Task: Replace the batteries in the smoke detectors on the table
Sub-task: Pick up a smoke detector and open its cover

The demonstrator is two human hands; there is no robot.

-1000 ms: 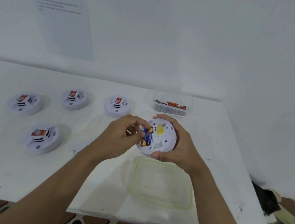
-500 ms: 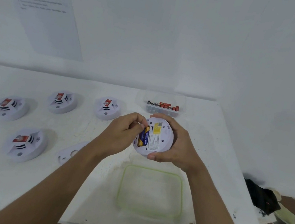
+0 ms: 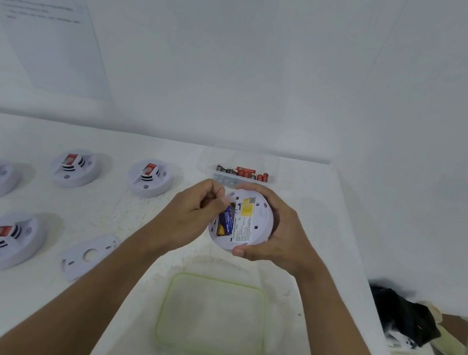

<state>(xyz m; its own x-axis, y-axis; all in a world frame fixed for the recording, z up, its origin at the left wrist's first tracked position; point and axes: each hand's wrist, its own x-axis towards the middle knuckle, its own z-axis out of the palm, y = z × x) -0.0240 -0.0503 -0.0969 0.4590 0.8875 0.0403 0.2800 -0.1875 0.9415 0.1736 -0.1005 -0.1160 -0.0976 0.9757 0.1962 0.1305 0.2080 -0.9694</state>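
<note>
Smoke detector (image 3: 249, 227) gripped by right hand (image 3: 287, 240), left hand (image 3: 188, 216) pinching tilted battery (image 3: 225, 223), its top end hidden

White detector (image 3: 245, 221), yellow label (image 3: 247, 211), blue battery (image 3: 226, 221); green-rimmed lid (image 3: 164, 306).

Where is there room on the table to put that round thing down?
Bare table lies between the rightmost detector, the mounting plate and the left arm. The near-left corner, in front of the nearest detector, is bare too. It's crowded between the battery box and the green-rimmed lid, where the left hand pinches the battery in the open detector that the right hand grips.
</note>
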